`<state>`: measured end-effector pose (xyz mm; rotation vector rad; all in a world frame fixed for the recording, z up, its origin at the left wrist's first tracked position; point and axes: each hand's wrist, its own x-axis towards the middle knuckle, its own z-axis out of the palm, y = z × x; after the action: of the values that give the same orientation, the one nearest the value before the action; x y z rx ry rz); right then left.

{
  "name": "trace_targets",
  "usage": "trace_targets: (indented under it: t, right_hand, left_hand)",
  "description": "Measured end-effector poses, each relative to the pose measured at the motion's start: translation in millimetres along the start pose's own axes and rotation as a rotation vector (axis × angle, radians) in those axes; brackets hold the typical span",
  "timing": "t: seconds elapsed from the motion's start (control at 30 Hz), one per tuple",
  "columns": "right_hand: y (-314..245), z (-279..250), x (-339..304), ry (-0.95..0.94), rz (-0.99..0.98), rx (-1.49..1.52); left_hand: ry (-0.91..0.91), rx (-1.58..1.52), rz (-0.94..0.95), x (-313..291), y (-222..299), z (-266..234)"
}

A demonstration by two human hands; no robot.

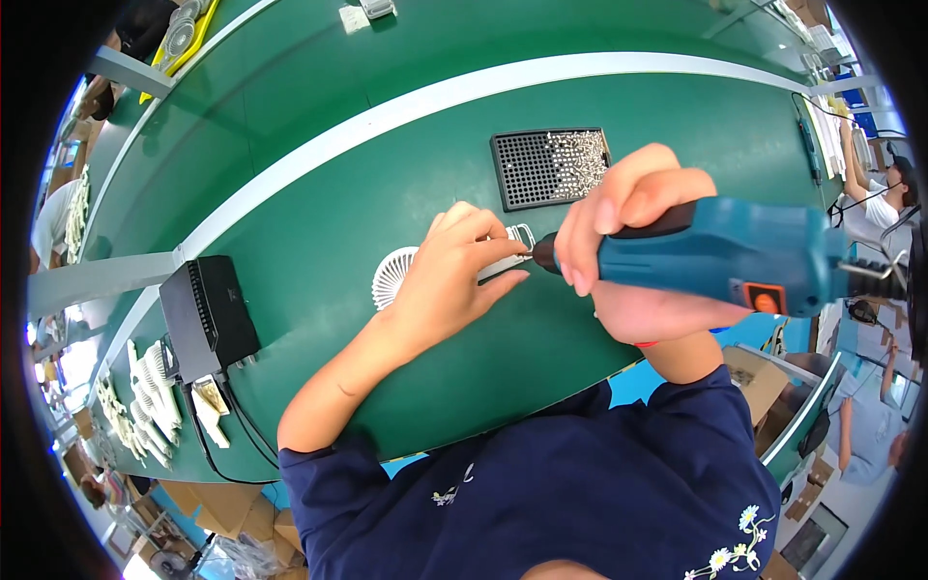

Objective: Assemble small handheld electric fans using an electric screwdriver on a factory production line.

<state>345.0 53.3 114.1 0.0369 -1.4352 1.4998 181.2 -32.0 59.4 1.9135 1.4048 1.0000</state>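
Observation:
In my right hand [643, 246] is a teal electric screwdriver [720, 253], held sideways with its black nose pointing left. The nose meets the end of a white handheld fan [394, 274], near a wire-like loop [525, 235] at its handle end. My left hand [449, 271] is closed over the fan's handle, pressing it to the green table, with thumb and fingertips close to the screwdriver's tip. The fan's round slatted head shows to the left of that hand. Whether a screw sits at the tip is hidden.
A black screw tray [527, 174] with many small screws in its right part lies beyond my hands. At the left stand a black power box [208, 314] with cables and several white fan parts [150, 401]. A white rail [387, 106] crosses the green table. Other people work at both sides.

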Motion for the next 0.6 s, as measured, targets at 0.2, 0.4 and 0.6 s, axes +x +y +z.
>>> trace_targets:
  t: [0.2, 0.4, 0.6]
  right_hand:
    - [3, 1, -12, 0.036, 0.036, -0.117]
    - [11, 1, -18, -0.019, 0.110, -0.217]
    - [9, 2, -18, -0.073, 0.164, -0.196]
  left_hand:
    - [-0.090, 0.115, 0.004, -2, -3, 4]
    - [-0.095, 0.113, 0.009, -4, -5, 7]
    - [-0.157, 0.132, -0.039, -3, -1, 6]
